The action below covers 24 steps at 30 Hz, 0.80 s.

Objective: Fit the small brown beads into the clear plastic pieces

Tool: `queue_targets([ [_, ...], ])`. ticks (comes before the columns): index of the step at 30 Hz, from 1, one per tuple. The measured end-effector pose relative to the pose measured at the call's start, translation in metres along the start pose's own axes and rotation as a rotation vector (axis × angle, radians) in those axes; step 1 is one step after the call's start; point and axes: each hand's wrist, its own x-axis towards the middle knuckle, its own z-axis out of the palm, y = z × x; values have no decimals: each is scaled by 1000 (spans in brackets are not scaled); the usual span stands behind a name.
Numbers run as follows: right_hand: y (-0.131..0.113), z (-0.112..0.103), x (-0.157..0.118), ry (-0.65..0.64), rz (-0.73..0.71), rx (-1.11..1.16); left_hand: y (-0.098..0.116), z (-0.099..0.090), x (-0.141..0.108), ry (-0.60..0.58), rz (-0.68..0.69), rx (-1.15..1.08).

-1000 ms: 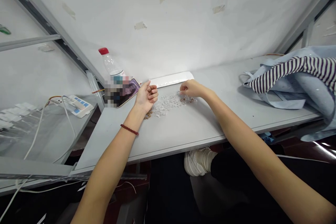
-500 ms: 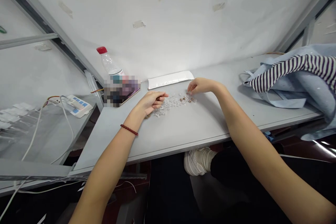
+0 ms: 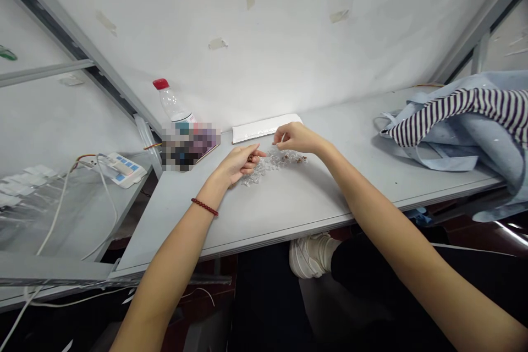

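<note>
My left hand (image 3: 239, 164) rests palm up over the left end of a pile of small clear plastic pieces (image 3: 268, 165). Its fingers curl around small brown pieces (image 3: 250, 158), partly hidden by the fingers. My right hand (image 3: 291, 136) is raised just above the pile, thumb and fingertips pinched together. Whatever sits in that pinch is too small to name. A few brown pieces (image 3: 303, 159) lie among the clear ones at the pile's right end.
Behind the pile lies a flat white packet (image 3: 256, 130) against the wall. At the left stand a red-capped bottle (image 3: 171, 102) and a blurred dark item (image 3: 187, 148). A blue cloth bag with striped trim (image 3: 457, 126) covers the right end. A power strip (image 3: 124, 169) sits on the left shelf.
My right hand has moved left and slightly up, from the pile's right end toward my left hand. My left hand has stayed nearly in place, its fingers still curled.
</note>
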Motion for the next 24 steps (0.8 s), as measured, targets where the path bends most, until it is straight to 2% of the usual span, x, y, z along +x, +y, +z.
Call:
queue_targets([
  [4, -26, 22, 0, -85, -143, 170, -4, -1, 4, -29, 73, -11],
  [6, -31, 28, -1, -73, -162, 206, -6, -2, 6, -29, 104, -11],
  [10, -29, 27, -2, 25, -123, 229, -4, -2, 5, -37, 103, -3],
  [13, -26, 26, -1, 43, -110, 238, -2, -2, 3, -37, 102, 9],
  [19, -23, 28, 1, 2, -106, 219, -4, -1, 5, 10, 130, 40],
  [24, -23, 22, -2, -84, -89, 228, -10, 1, 8, 47, 246, 210],
])
